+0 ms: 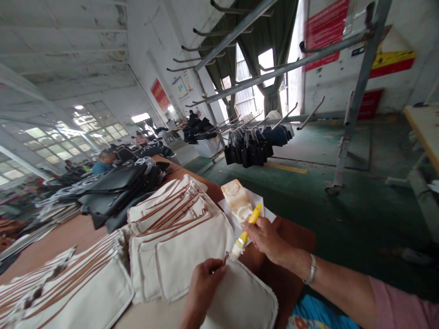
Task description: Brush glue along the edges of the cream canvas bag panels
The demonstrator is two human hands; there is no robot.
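My right hand [265, 237] grips a paintbrush [252, 219] by its yellow handle, bristles pointing down and left. The whitish bristles touch or nearly touch the top edge of a cream bag piece [242, 292] in front of me. My left hand [207, 281] is closed in a pinch on a small brown strip [225, 257] at that same edge, close to the bristles. Just beyond my right hand, a stained, cream-coloured container [236, 197] rests on white paper [262, 205].
Stacked cream bag pieces [192, 251] with brown edges lean on the brown table [295, 237], more [92, 292] to the left. Black bags [113, 192] are piled behind. Past the table stands a metal rack [353, 105] with prongs and hanging bags [248, 151]. A person [103, 164] sits far left.
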